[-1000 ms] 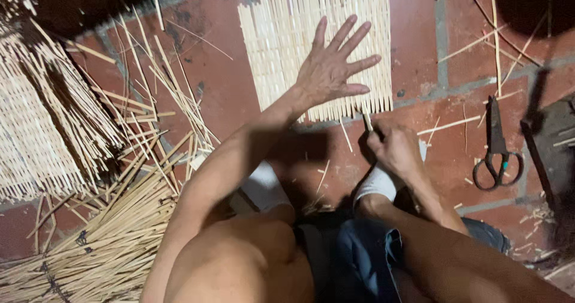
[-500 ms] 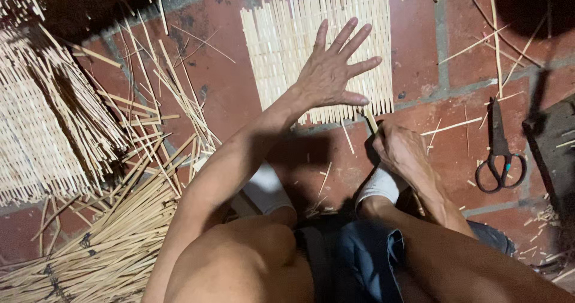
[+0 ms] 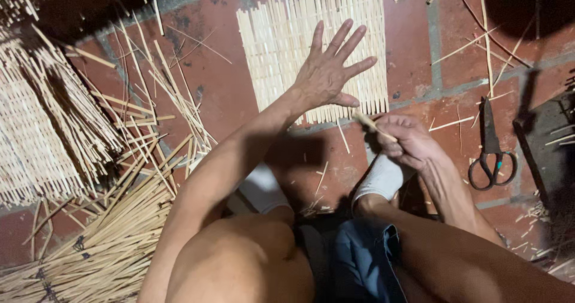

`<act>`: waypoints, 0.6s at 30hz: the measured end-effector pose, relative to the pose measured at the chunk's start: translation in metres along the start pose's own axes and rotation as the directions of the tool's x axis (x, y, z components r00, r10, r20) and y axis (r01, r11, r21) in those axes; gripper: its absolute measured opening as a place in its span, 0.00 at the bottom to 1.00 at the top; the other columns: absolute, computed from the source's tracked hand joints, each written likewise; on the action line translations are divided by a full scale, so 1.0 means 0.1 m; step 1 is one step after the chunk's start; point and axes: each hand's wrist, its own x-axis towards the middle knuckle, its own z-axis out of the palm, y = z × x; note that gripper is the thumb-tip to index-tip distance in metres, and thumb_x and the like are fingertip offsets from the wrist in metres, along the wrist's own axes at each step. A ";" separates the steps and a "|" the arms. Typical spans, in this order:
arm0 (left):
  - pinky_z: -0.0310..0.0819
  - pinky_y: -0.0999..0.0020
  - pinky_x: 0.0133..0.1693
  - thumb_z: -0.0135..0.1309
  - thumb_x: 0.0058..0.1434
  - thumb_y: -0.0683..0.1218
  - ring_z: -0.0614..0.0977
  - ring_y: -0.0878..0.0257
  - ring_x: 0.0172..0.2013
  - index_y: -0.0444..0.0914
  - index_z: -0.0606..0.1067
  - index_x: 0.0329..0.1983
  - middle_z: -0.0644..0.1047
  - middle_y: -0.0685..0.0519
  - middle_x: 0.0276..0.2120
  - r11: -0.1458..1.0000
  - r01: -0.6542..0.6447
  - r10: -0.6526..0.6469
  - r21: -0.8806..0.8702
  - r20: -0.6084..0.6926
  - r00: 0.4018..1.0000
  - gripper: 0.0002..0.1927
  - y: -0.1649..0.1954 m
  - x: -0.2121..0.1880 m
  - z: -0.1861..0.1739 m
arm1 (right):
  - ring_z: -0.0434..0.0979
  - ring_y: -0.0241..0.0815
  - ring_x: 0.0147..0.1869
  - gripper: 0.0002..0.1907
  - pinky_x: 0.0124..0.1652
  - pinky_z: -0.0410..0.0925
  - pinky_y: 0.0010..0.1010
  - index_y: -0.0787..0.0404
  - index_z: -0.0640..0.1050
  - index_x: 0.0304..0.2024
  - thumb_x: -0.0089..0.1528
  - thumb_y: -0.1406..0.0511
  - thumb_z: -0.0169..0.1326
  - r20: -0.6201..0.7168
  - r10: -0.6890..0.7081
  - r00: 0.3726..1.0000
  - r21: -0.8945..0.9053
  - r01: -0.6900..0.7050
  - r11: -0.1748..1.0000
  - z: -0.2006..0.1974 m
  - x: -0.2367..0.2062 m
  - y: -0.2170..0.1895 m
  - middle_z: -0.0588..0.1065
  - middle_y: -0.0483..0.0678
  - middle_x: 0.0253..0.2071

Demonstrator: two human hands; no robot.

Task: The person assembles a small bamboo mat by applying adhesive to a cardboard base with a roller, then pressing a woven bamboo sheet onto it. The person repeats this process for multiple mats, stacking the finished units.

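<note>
Brick floor (image 3: 227,99), mat (image 3: 287,45) under left hand (image 3: 329,75)

Mat's (image 3: 311,45) near edge under the left hand (image 3: 326,75); woven stack (image 3: 36,129) cropped at left.

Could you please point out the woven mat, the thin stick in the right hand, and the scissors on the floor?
woven mat (image 3: 281,45): head view, bare upper left part of the weave.
thin stick (image 3: 369,122): head view, the shaft just above the fingers.
scissors (image 3: 490,136): head view, the blades near the pivot.
</note>
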 end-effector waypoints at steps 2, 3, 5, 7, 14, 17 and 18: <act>0.24 0.25 0.69 0.61 0.38 0.79 0.38 0.44 0.75 0.63 0.61 0.74 0.43 0.45 0.77 0.999 0.038 -0.038 -0.001 0.048 0.998 0.57 0.02 0.01 -0.01 | 0.63 0.38 0.23 0.09 0.22 0.57 0.32 0.69 0.80 0.48 0.69 0.69 0.53 -0.141 0.052 0.989 -0.215 -0.082 0.973 0.08 -0.02 0.03 0.73 0.50 0.27; 0.24 0.25 0.70 0.61 0.38 0.79 0.38 0.45 0.75 0.64 0.60 0.73 0.42 0.45 0.77 0.998 0.055 -0.055 -0.005 0.076 0.996 0.57 0.02 0.01 -0.02 | 0.62 0.42 0.24 0.11 0.24 0.56 0.36 0.69 0.80 0.50 0.69 0.69 0.53 -0.219 0.067 0.973 -0.310 -0.134 0.941 0.13 -0.03 0.05 0.74 0.53 0.28; 0.24 0.26 0.70 0.61 0.39 0.79 0.38 0.45 0.76 0.64 0.60 0.75 0.42 0.45 0.78 0.999 0.038 -0.038 -0.003 0.051 0.998 0.57 0.03 0.00 -0.02 | 0.71 0.42 0.32 0.12 0.33 0.65 0.37 0.67 0.80 0.50 0.67 0.67 0.53 -0.175 -0.231 0.957 -0.757 0.019 0.654 0.24 -0.07 0.06 0.77 0.51 0.31; 0.24 0.26 0.71 0.61 0.40 0.79 0.37 0.45 0.76 0.64 0.60 0.76 0.42 0.45 0.78 1.000 0.024 -0.024 0.019 0.028 0.999 0.58 0.01 0.00 -0.02 | 0.77 0.45 0.38 0.12 0.39 0.71 0.38 0.66 0.80 0.50 0.66 0.66 0.53 -0.077 -0.407 0.910 -0.915 0.097 0.391 0.31 -0.10 0.03 0.80 0.51 0.34; 0.22 0.29 0.72 0.61 0.42 0.79 0.37 0.48 0.76 0.66 0.60 0.74 0.41 0.49 0.78 0.998 0.056 -0.055 -0.016 0.072 0.996 0.54 -0.01 0.02 0.01 | 0.82 0.56 0.42 0.14 0.43 0.71 0.44 0.60 0.81 0.52 0.65 0.65 0.54 -0.184 -0.449 0.874 -0.978 -0.115 0.177 0.47 -0.07 0.08 0.80 0.62 0.38; 0.22 0.29 0.71 0.62 0.42 0.78 0.37 0.49 0.76 0.66 0.61 0.74 0.41 0.50 0.78 0.998 0.059 -0.058 -0.008 0.076 0.995 0.54 0.00 0.02 -0.01 | 0.81 0.61 0.43 0.15 0.42 0.71 0.48 0.61 0.81 0.52 0.64 0.65 0.55 -0.108 -0.503 0.857 -0.992 -0.063 0.106 0.52 0.00 0.09 0.80 0.64 0.39; 0.23 0.29 0.71 0.63 0.41 0.77 0.37 0.49 0.76 0.66 0.61 0.74 0.41 0.50 0.78 0.998 0.056 -0.056 0.006 0.063 0.996 0.54 -0.01 0.02 -0.02 | 0.80 0.63 0.44 0.15 0.42 0.71 0.49 0.63 0.81 0.52 0.63 0.66 0.55 -0.057 -0.535 0.843 -0.996 -0.014 0.085 0.53 0.00 0.08 0.80 0.64 0.39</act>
